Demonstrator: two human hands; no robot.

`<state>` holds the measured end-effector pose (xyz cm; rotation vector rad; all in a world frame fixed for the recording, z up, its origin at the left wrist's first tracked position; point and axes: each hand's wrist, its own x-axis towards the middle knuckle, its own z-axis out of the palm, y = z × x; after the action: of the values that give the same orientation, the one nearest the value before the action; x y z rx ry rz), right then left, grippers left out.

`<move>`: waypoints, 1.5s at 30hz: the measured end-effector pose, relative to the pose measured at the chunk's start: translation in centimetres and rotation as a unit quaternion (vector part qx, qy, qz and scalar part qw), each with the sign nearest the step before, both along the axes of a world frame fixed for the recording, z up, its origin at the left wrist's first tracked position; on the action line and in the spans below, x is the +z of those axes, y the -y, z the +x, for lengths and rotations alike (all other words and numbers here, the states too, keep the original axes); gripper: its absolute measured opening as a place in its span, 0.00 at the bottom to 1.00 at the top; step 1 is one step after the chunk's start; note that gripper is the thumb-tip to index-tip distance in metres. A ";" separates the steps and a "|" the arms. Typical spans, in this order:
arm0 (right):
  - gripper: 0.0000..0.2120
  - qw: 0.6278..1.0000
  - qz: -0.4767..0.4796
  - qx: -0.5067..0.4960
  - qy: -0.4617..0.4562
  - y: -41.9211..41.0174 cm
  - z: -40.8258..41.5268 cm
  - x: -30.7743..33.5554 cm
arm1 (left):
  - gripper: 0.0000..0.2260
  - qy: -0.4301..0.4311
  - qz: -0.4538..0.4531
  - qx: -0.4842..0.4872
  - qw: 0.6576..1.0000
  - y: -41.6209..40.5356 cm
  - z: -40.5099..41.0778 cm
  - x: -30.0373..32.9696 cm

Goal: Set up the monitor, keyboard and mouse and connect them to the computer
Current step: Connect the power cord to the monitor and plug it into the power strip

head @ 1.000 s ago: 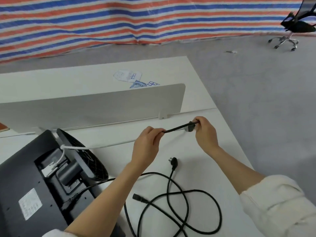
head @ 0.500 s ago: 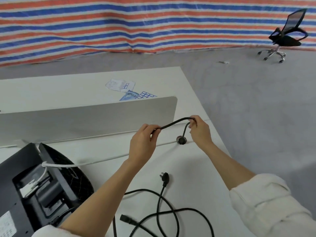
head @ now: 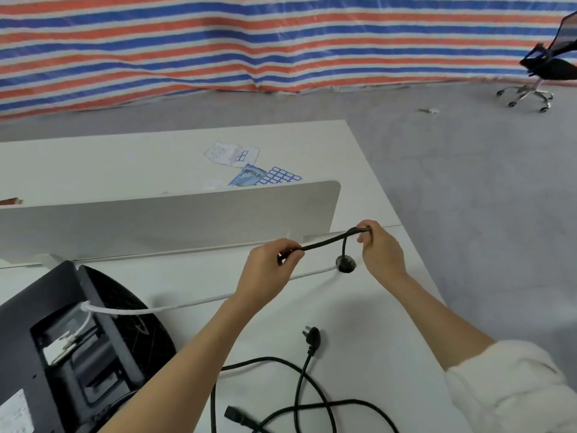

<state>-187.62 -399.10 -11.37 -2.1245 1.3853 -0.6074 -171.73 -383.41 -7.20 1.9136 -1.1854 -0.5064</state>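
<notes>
You are feeding the black cable (head: 324, 243) into the desk's grommet hole (head: 345, 266) at centre frame, your left hand (head: 268, 270) and right hand (head: 379, 250) both pinching it, so next lower it steadily.

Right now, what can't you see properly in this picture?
Head view only:
- Where the thin black cable ends: it drops into the round desk hole, and the desk hides the rest.
- The cable's other end: the left hand covers it.
- The black monitor lying face down: the left and bottom edges cut it off, and its screen faces the desk.
- The monitor's white label: print too small.
- The right hand's fingertips: curled under.
</notes>
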 end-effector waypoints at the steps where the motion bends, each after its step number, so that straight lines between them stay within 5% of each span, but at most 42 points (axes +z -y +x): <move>1: 0.13 1.000 -0.008 -0.003 -0.002 -0.6 -0.3 -0.2 | 0.04 -0.007 -0.007 0.014 1.000 -0.2 0.2 -0.1; 4: 0.14 1.000 0.007 -0.013 -0.013 -1.8 -1.2 -1.7 | 0.03 0.008 -0.002 0.021 1.000 -0.5 0.1 -0.4; 11: 0.12 0.968 -0.074 -0.032 -0.239 -1.5 -3.2 -1.5 | 0.04 0.000 0.037 -0.005 0.999 -0.4 -1.6 -1.2; 16: 0.05 0.964 -0.240 -0.055 -0.098 -1.8 -2.2 0.8 | 0.04 -0.034 -0.015 0.066 0.997 -0.8 -0.7 -1.2; 21: 0.13 0.988 -0.005 0.030 -0.153 -2.1 -0.7 0.2 | 0.06 -0.051 0.005 0.109 0.993 -1.6 0.0 -1.9; 29: 0.12 0.921 0.032 0.113 -0.371 0.3 0.0 1.5 | 0.06 -0.055 0.012 0.120 0.991 -1.1 -0.2 -2.0; 32: 0.12 0.903 0.040 0.074 -0.422 -0.3 -0.9 -0.6 | 0.06 -0.067 0.034 0.090 0.993 -1.2 0.0 -2.6; 36: 0.13 0.951 0.067 0.007 -0.303 -1.5 -1.7 -4.0 | 0.05 -0.058 0.056 0.075 0.994 -1.3 -0.1 -3.8; 40: 0.16 0.989 0.062 0.060 -0.124 -2.2 -0.2 -4.2 | 0.07 -0.082 0.072 0.078 0.991 -0.8 0.1 -4.4; 42: 0.17 0.991 0.073 0.098 -0.062 -2.8 0.8 -3.8 | 0.10 -0.204 0.067 0.085 0.973 0.0 -0.2 -4.1; 45: 0.14 0.981 0.173 0.084 -0.010 -4.6 1.3 -4.3 | 0.15 -0.493 0.022 0.113 0.862 1.3 -0.3 -2.8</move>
<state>-186.35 -394.48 -15.62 -1.9410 1.2056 -0.2572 -172.02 -384.67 -10.01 1.4390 -0.2681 -1.1921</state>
